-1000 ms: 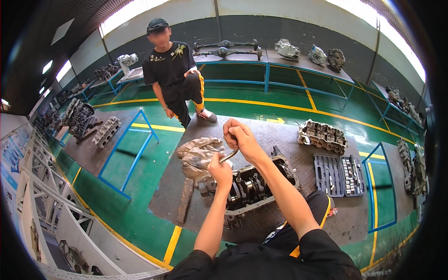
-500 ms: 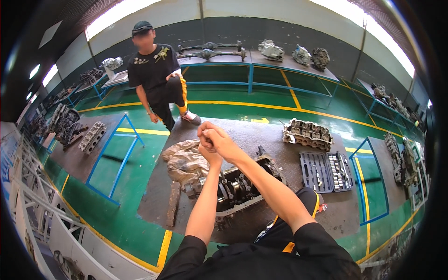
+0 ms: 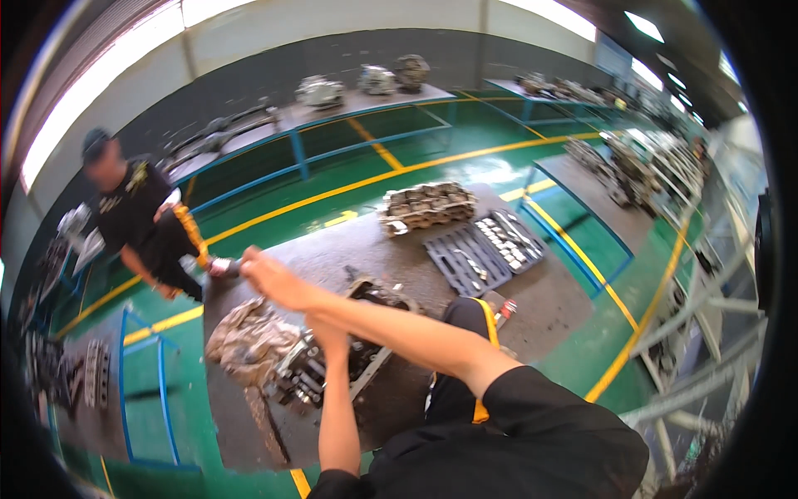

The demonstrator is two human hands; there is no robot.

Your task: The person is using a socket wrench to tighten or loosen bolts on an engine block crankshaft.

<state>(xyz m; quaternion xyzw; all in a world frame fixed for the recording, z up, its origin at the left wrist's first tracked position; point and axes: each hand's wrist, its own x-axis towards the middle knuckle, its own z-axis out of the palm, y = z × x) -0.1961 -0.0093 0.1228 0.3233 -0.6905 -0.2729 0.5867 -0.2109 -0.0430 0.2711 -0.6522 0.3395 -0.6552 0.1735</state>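
Observation:
My right hand is closed, with blurred fingers, above the engine block; whatever it grips is hidden. My left hand lies behind and below my right forearm, its fingers hidden. Under both arms is an engine block with an exposed crankshaft, on a dark metal bench top. A crumpled tan cloth lies at the block's left, with a rusty flat bar below it.
A co-worker has one foot up on the bench's far left corner. A cylinder head and an open socket case lie at the back right. Blue-framed side tables carry engine parts. A white metal frame stands at right.
My view has swung right, shifting the bench and co-worker leftward in the picture. The bent metal bar both hands gripped a second ago is no longer visible; my right forearm now covers my left hand.

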